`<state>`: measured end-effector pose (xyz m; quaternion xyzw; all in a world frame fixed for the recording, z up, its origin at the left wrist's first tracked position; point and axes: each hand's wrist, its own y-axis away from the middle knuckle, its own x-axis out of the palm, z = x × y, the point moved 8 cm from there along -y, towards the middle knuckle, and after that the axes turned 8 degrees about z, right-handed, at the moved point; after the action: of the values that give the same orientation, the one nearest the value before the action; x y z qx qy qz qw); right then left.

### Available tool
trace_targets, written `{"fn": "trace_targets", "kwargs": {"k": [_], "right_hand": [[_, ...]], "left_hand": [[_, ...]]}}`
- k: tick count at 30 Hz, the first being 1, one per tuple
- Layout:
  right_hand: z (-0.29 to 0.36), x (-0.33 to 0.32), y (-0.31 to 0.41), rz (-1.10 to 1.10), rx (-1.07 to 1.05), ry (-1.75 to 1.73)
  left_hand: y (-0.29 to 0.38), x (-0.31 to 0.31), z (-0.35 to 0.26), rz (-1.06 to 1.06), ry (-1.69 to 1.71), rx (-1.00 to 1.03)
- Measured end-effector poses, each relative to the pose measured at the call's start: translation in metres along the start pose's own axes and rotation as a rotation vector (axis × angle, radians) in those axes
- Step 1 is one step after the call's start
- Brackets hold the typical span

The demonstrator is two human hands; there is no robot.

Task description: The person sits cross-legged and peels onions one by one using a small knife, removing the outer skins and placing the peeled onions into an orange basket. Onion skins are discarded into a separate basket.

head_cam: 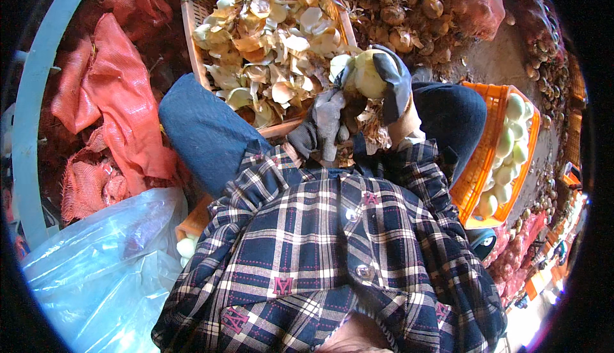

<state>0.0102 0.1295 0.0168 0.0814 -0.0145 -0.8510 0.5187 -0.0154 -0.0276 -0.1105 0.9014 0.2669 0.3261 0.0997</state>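
Observation:
A pale, partly peeled onion (370, 74) is held up in front of me, over the near right corner of a crate of onion skins. My right hand (397, 84), in a dark-fingered, tan-backed glove, wraps round its right side. My left hand (319, 125), in a worn grey glove, is curled just left of and below the onion. At its fingertips, beside the onion, is a pale piece of onion skin (339, 67). Whether the left fingers pinch this piece or hold a tool is hidden by the glove and shadow.
The plastic crate (188, 31) ahead is heaped with onion skins (268, 31). Unpeeled onions (393, 14) lie beyond its right side. An orange crate (467, 161) of peeled onions (503, 175) stands right of my knee. Red mesh sacks (120, 98) and clear plastic sheeting (105, 266) lie left.

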Motion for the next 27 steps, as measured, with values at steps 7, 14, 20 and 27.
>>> {"fn": "trace_targets", "kwargs": {"k": [7, 14, 20, 27], "right_hand": [[0.000, 0.000, 0.005, -0.029, 0.045, -0.021], [0.011, -0.004, 0.009, -0.016, 0.049, 0.012], [-0.003, -0.008, 0.010, -0.080, 0.121, 0.026], [-0.025, -0.019, 0.012, -0.117, 0.113, -0.292]], "left_hand": [[0.012, 0.015, -0.066, -0.247, -0.016, 0.412], [-0.031, 0.000, -0.077, -0.259, -0.466, 0.136], [-0.046, -0.041, -0.032, -0.267, -0.314, 0.186], [0.001, 0.027, -0.096, -0.289, -0.151, 0.092]]}}
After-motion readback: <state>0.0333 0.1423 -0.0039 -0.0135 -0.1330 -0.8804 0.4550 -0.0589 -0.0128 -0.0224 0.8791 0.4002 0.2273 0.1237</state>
